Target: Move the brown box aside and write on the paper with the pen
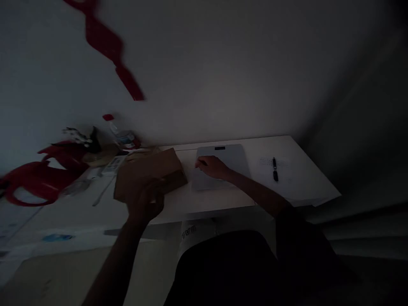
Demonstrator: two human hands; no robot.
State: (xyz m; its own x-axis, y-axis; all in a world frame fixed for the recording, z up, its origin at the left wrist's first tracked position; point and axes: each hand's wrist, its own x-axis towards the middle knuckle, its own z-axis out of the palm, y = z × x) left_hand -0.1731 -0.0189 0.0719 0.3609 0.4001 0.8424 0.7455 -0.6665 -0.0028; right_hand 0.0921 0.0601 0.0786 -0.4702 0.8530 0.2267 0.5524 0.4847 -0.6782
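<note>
The room is dim and the picture partly smeared. A brown cardboard box [149, 168] sits tilted on the white table, left of the middle. My left hand [146, 204] is at its near side, fingers curled against the front and thumb bent below them. Beside the box lies a flat, pale grey scale [234, 157] with a small dark display at its far edge. Over its left part is my right hand [212, 165], fingers curled in; a dark spot shows between them, too small to name.
On the table's right part a black pen-like item [275, 170] lies on a pale printed sheet [263, 162]. At the left stand a red watering can-like object [41, 180], a clear bottle with a red cap [109, 118] and small items. Red decoration [103, 40] hangs before the wall.
</note>
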